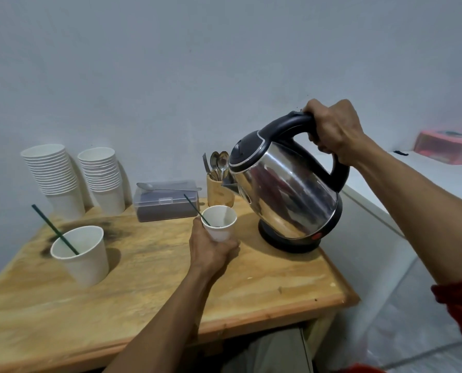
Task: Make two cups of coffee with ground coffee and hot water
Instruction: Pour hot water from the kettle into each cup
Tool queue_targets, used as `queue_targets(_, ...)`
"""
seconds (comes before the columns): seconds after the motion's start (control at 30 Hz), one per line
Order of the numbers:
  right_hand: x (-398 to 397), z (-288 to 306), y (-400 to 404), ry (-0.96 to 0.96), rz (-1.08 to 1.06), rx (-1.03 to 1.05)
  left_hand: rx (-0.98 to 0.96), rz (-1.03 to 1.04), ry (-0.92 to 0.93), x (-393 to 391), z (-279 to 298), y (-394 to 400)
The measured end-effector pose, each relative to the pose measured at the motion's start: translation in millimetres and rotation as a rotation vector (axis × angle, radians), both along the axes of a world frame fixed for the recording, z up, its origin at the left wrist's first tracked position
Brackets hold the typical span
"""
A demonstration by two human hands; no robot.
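Steel electric kettle [286,189], black handle gripped by right hand [334,130], tilts w/ spout up-right of, not yet over, white paper cup [220,222] clasped in left hand [211,249]; left nearer.

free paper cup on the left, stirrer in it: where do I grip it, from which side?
Wrap the cup around its lower side wall, coming in from the near right, the open side of the table. It stands upright and tapers downward, so a low side grip should hold steady. The stirrer leans up and to the far left over the rim, so avoid that side and the top.
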State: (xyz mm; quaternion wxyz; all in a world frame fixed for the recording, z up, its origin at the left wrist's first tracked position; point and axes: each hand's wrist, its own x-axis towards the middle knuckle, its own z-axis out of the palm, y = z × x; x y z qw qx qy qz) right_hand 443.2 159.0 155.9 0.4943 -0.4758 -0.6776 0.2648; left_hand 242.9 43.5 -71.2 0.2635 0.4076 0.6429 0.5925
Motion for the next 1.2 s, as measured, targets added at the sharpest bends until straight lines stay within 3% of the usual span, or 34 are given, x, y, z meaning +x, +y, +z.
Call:
queue_targets(0.13,-6,15,-26,0.029,0.059,-0.005,-0.094,-0.013,0.041,-8,0,-18)
queue_targets(0.23,-20,26,-52,0.029,0.114,-0.001,-0.05,0.06,0.072,-23,0,-49)
queue_targets(0.5,-92,39,-115,0.105,0.259,-0.043,0.187,0.472,0.296,-81,15,-144)
queue_targets(0.63,-135,35,-132,0.112,0.298,-0.045,0.126,0.691,0.281,-120,18,-173)
queue_targets(0.9,-201,27,-135,-0.033,0.227,0.007,-0.079,0.504,0.197,-172,16,-161)
queue_targets(1.2,-235,16,-115,-0.26,0.131,0.07,0.017,0.454,0.143,-185,5,-142)
